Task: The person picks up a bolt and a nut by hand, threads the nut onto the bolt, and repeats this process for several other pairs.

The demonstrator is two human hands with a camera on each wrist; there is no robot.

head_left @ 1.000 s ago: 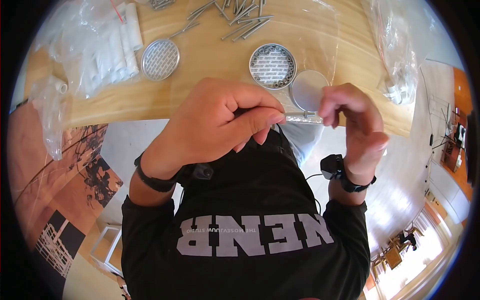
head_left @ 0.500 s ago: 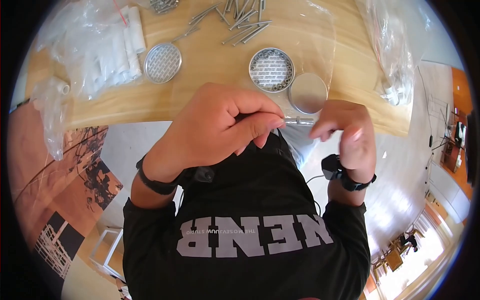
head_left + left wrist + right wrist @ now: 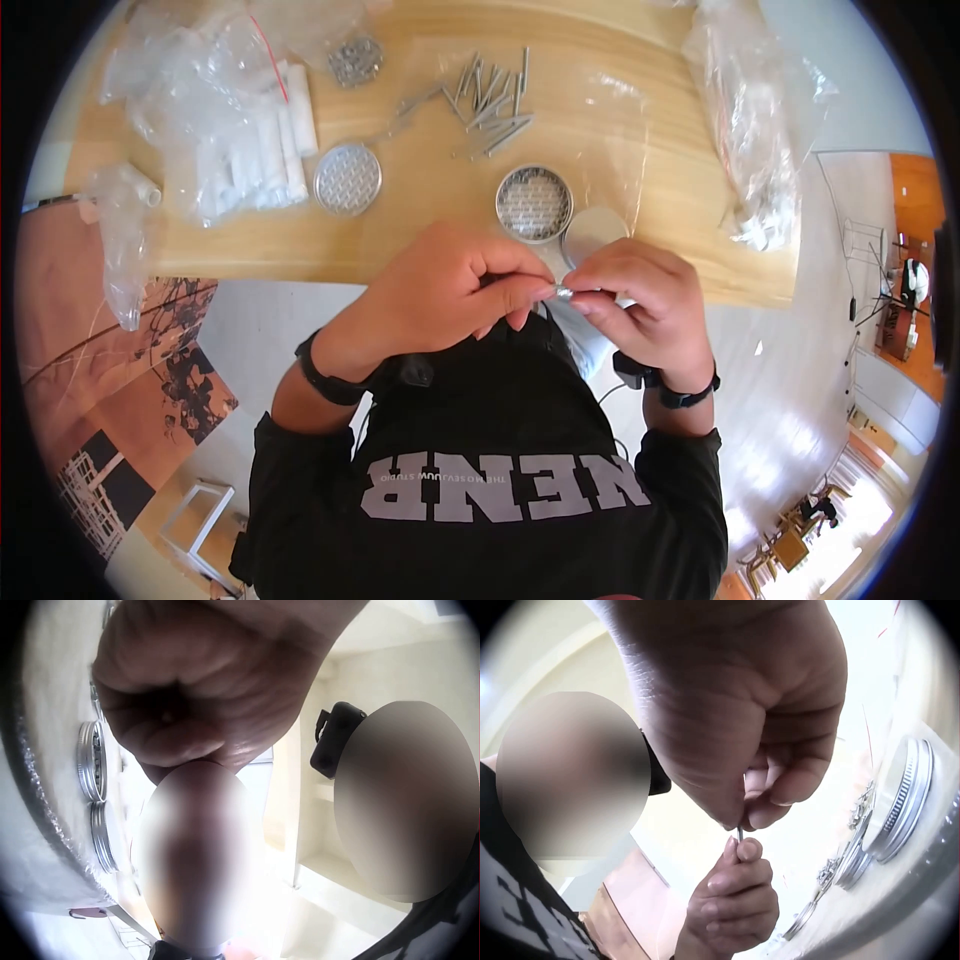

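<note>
A thin metal bolt [image 3: 563,292] is held level between both hands, over the table's near edge in the head view. My left hand [image 3: 430,295] pinches one end between thumb and forefinger, its other fingers curled beneath. At the opposite end, the thumb and fingertips of my right hand [image 3: 650,305] pinch it too. Fingers cover most of the bolt; a short shaft [image 3: 740,833] shows between the two sets of fingertips in the right wrist view. Just beyond the hands stands a round metal tin [image 3: 533,207] with small nuts round its inside edge.
A round lid [image 3: 594,232] lies beside the tin, and another lid [image 3: 348,180] sits to the left. Loose bolts [image 3: 490,105] are scattered farther back near a pile of small hardware [image 3: 355,62]. White tubes [image 3: 270,150] and clear plastic bags [image 3: 745,150] flank them on the table [image 3: 420,190].
My right hand has moved left from beside the bolt and now pinches its free end. The left hand keeps its hold. The head view has shifted, so the table sits lower in it.
</note>
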